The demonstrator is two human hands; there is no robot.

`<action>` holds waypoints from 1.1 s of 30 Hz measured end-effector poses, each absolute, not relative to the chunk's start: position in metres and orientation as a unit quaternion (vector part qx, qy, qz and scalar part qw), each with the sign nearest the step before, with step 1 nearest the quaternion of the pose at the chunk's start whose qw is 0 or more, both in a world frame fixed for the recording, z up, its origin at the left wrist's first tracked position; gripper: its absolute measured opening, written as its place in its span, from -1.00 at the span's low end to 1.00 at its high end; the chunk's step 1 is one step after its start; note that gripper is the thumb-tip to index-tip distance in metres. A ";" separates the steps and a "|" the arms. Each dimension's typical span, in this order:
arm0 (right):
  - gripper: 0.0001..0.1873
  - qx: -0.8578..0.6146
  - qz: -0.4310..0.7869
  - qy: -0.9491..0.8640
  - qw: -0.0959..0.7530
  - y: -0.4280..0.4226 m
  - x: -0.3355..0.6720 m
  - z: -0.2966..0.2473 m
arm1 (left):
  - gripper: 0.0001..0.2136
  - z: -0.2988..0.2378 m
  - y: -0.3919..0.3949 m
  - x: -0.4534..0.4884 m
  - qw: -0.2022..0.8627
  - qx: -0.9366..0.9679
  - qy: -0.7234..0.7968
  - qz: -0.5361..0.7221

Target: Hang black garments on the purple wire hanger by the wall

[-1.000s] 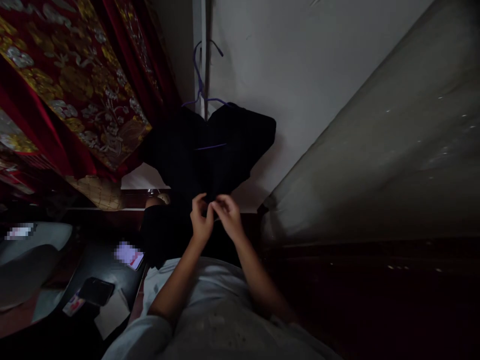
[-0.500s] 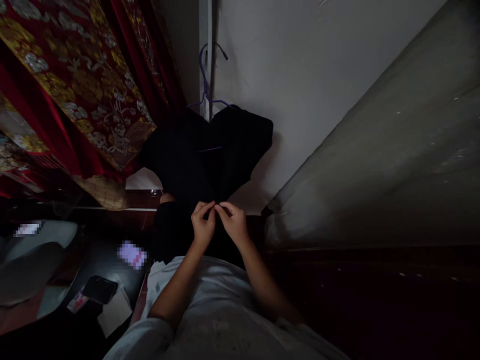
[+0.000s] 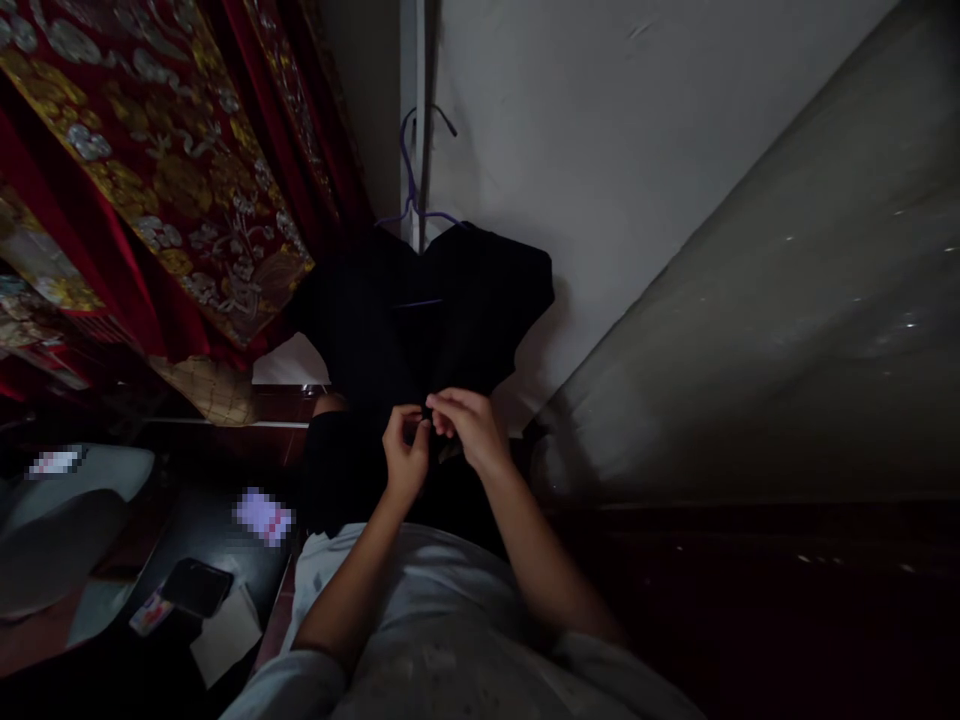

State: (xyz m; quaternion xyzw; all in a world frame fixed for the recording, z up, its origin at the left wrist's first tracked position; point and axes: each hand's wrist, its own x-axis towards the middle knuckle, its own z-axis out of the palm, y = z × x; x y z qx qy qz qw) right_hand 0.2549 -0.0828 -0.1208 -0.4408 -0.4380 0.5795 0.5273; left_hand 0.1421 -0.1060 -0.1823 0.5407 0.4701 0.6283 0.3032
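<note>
A black garment [image 3: 480, 290] with an open V neckline hangs on a purple hanger [image 3: 410, 190] in front of me. At its lower front edge my left hand [image 3: 407, 450] is closed, thumb and forefinger pinching the dark cloth. My right hand [image 3: 469, 425] is just beside it, fingers curled and pressed together at the same spot on the garment. Whether a button or other small fastener lies between the fingertips is too dark to make out. Both forearms reach forward over my light shirt.
Red cloth with gold and silver patterns [image 3: 217, 190] hangs at the left. A black surface at lower left bears a dark phone [image 3: 196, 588] and a white paper or box [image 3: 225, 635]. A grey sheet-like covering [image 3: 750, 350] slopes down the right side, before the pale wall [image 3: 600, 130].
My right hand has risen slightly and turned, its fingers now curled over the left fingertips. The left hand has stayed nearly in place. The view has shifted a little.
</note>
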 end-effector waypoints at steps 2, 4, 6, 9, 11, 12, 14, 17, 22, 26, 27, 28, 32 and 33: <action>-0.64 -0.420 0.566 -0.456 0.543 -0.066 0.261 -0.093 | -0.86 -0.181 -0.108 0.146 0.326 0.538 0.466 0.622; -0.65 -0.403 0.540 -0.470 0.570 -0.045 0.269 -0.062 | -0.83 -0.183 -0.109 0.152 0.349 0.541 0.458 0.613; -0.66 -0.394 0.505 -0.476 0.603 -0.022 0.274 -0.031 | -0.81 -0.188 -0.111 0.158 0.365 0.546 0.454 0.602; -0.66 -0.388 0.469 -0.472 0.637 0.002 0.273 0.005 | -0.79 -0.191 -0.109 0.163 0.362 0.560 0.471 0.577; -0.66 -0.379 0.456 -0.474 0.651 0.005 0.267 0.015 | -0.72 -0.182 -0.106 0.161 0.346 0.590 0.476 0.554; -0.65 -0.374 0.451 -0.479 0.654 0.004 0.264 0.016 | -0.67 -0.173 -0.103 0.159 0.330 0.610 0.471 0.545; -0.64 -0.365 0.440 -0.491 0.657 -0.004 0.257 0.011 | -0.55 -0.145 -0.093 0.151 0.278 0.656 0.445 0.542; -0.59 -0.356 0.428 -0.514 0.652 -0.018 0.253 0.001 | -0.51 -0.087 -0.070 0.135 0.166 0.708 0.393 0.563; -0.58 -0.322 0.416 -0.570 0.631 -0.028 0.264 0.012 | -0.66 -0.004 -0.023 0.112 0.034 0.769 0.353 0.531; -0.65 -0.340 0.359 -0.585 0.643 -0.011 0.263 0.012 | -0.65 0.024 -0.012 0.111 0.010 0.782 0.337 0.524; -0.66 -0.356 0.342 -0.582 0.646 -0.005 0.259 0.004 | -0.64 0.029 -0.012 0.111 0.003 0.777 0.337 0.532; -0.66 -0.376 0.328 -0.577 0.646 -0.001 0.253 -0.006 | -0.62 0.034 -0.013 0.110 -0.010 0.768 0.338 0.544; -0.68 -0.454 0.364 -0.560 0.589 -0.004 0.230 -0.059 | -0.56 0.047 -0.017 0.076 -0.038 0.699 0.348 0.624; -0.68 -0.454 0.386 -0.552 0.583 -0.012 0.226 -0.071 | -0.55 0.045 -0.017 0.062 -0.011 0.680 0.354 0.642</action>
